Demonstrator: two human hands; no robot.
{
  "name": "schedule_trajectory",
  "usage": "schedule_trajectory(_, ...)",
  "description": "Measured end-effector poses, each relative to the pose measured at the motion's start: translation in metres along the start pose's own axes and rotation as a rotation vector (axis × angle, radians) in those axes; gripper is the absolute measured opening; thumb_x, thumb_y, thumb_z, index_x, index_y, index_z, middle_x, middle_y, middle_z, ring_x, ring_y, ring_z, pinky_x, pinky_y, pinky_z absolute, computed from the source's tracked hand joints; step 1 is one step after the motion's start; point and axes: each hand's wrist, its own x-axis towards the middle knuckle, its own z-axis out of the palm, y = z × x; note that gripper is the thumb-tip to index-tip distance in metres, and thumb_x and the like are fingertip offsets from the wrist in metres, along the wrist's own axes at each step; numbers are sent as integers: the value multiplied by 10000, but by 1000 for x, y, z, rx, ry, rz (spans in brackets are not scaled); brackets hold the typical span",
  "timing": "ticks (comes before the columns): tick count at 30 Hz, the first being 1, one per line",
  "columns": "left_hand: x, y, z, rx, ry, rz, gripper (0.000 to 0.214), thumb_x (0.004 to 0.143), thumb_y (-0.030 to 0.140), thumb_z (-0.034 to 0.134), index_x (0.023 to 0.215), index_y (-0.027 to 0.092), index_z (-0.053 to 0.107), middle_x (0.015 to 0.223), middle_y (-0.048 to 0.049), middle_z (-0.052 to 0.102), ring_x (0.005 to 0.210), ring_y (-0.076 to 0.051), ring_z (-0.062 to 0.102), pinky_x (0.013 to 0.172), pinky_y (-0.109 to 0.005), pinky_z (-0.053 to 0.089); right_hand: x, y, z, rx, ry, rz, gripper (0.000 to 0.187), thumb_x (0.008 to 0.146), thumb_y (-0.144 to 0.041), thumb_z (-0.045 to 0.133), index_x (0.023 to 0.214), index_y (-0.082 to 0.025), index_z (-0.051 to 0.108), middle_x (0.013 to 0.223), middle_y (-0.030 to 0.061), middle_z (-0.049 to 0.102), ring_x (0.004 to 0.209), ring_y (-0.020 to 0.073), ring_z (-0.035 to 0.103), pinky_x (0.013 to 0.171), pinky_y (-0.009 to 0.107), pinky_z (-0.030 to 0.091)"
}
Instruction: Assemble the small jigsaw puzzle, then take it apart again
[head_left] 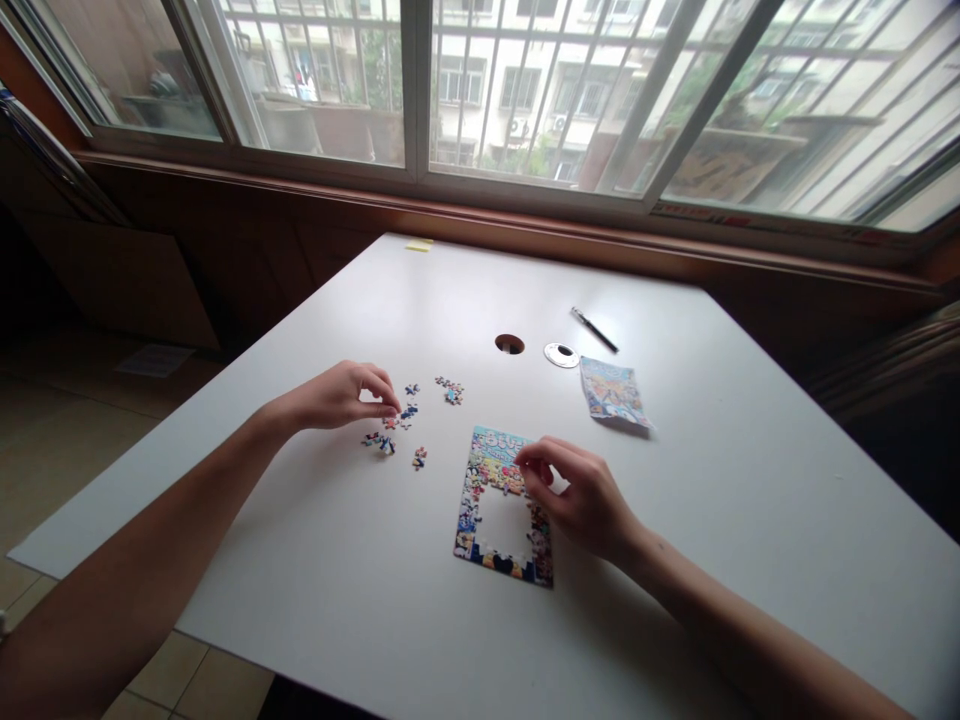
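My left hand [349,393] is closed in a pinch, its fingertips on a reddish jigsaw piece [391,422] among the loose pieces. Around it lie a dark blue piece [412,389], several dark pieces [380,442], an orange-and-blue piece [419,458] and a small group of pieces [451,391]. A partly assembled jigsaw puzzle [468,505] lies flat, its border and upper part filled around a bare white middle. Over its right side, my right hand [581,490] has thumb and fingers drawn together; whatever they may hold is hidden.
Right of the puzzle lies a crumpled printed packet [613,390]. Beyond are a black pen [594,329], a round silver cover [561,354] and a round hole [510,344] in the white table [750,480]. Yellow strips [419,245] lie at the far edge, below the barred window.
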Motion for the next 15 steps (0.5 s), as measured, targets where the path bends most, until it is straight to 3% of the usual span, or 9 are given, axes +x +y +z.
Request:
schedule_trajectory(4,5,-10,14,276,226,-2,247,938,367,589,1107,255,731,1096,-66,704,1067,-238,580,958,-401,428,0,1,0,-4,6,5,108,884,-141,541,903,-199,630,732,1,583,633,125,526,603,264,433)
schedule_trajectory(9,15,-3,45,411,174,94,423,1000,402,481,1419,343,493,1470,-28,512,1387,-308,334,1118,-475,212,-1,0,1,3,1,15,95,886,-146,546,897,-196,626,737,0,582,635,122,524,601,260,431)
schedule_trajectory(12,22,9,55,438,105,184,392,999,428,475,1385,377,516,1484,9,501,1424,-322,295,1147,-507,116,0,-2,2,9,-7,12,90,893,-155,544,891,-195,625,741,4,588,641,124,528,609,261,436)
schedule_trajectory(15,24,18,57,451,116,239,264,1001,380,476,1197,350,651,1350,18,623,1334,-292,432,1142,-514,84,0,-2,1,9,-8,12,93,897,-157,541,891,-195,626,745,5,591,649,124,529,614,260,436)
